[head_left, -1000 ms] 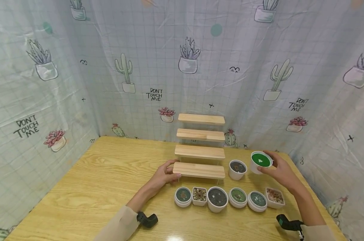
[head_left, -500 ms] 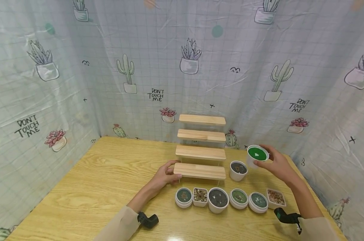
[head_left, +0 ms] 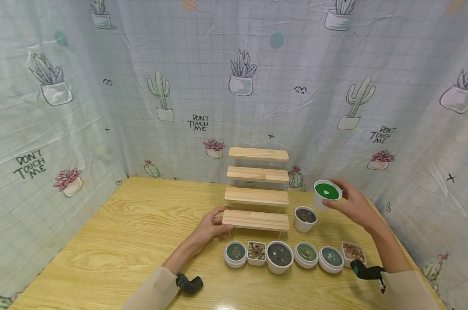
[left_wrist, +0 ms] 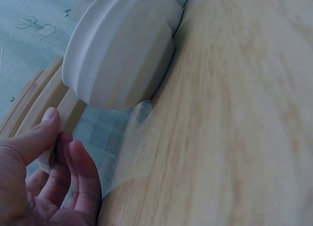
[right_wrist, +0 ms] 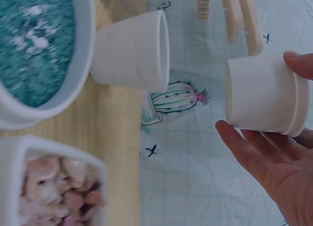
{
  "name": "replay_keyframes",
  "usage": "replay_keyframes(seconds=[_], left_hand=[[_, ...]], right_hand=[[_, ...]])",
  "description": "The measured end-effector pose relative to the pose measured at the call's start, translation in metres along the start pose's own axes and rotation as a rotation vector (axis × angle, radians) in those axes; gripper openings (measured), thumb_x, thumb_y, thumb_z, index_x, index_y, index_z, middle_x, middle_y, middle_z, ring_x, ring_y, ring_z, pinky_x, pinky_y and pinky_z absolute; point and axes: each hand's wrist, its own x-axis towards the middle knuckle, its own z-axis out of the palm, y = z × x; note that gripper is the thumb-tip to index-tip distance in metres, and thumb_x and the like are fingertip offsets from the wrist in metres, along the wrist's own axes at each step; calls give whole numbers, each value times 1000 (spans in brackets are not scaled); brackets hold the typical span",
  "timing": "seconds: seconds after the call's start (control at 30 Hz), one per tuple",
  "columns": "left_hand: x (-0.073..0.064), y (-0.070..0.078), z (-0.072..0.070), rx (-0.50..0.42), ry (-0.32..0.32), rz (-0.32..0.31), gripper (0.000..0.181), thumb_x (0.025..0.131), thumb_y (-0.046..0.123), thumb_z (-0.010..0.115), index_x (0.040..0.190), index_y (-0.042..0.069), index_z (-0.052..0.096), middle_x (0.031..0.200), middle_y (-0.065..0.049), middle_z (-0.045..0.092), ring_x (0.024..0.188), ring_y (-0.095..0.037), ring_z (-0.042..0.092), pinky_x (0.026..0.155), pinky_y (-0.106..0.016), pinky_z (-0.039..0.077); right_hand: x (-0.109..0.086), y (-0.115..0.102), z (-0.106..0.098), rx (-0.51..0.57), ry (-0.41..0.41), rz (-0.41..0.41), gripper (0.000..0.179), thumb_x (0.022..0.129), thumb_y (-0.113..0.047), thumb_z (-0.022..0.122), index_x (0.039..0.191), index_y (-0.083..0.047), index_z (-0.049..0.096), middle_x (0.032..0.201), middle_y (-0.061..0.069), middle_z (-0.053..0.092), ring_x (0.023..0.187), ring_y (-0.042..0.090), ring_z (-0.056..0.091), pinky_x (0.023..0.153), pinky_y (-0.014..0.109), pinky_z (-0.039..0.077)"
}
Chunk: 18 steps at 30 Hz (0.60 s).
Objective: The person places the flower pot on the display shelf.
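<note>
A stepped rack with wooden shelf boards [head_left: 257,218] on clear supports stands at the table's middle back. My left hand [head_left: 210,226] grips the left end of its lowest board, the thumb in front and the fingers behind. In the left wrist view, thumb and fingers [left_wrist: 80,174] close around the board's end. My right hand [head_left: 353,206] holds a white flowerpot [head_left: 327,192] with a bright green surface, raised over the table to the right of the rack. Seen from the right wrist, the pot [right_wrist: 261,94] lies between the thumb and the fingers.
Below the held pot, a white pot with dark filling [head_left: 305,219] stands beside the rack. In front runs a row of small pots, among them a square pebble pot [head_left: 257,253], a larger dark-filled pot [head_left: 279,257] and a pink-stone pot [head_left: 353,252]. A printed curtain [head_left: 272,103] hangs behind.
My right hand has lifted the flowerpot higher and moved it a little to the left. The left hand keeps its place on the lowest board.
</note>
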Motion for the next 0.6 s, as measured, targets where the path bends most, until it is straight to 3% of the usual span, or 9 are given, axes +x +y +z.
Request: replay_keyframes(seconds=[0.6], left_hand=[[-3,3,1,16,-6,11,72,95,19,77,157,12,40,121,-12,73,82,-13,64,78,-30,56]], right_hand=[[18,-27,0,-7,-8,-27,82,97,-34,74,158,0,31,153,27,43,139,52,46,94,49,51]])
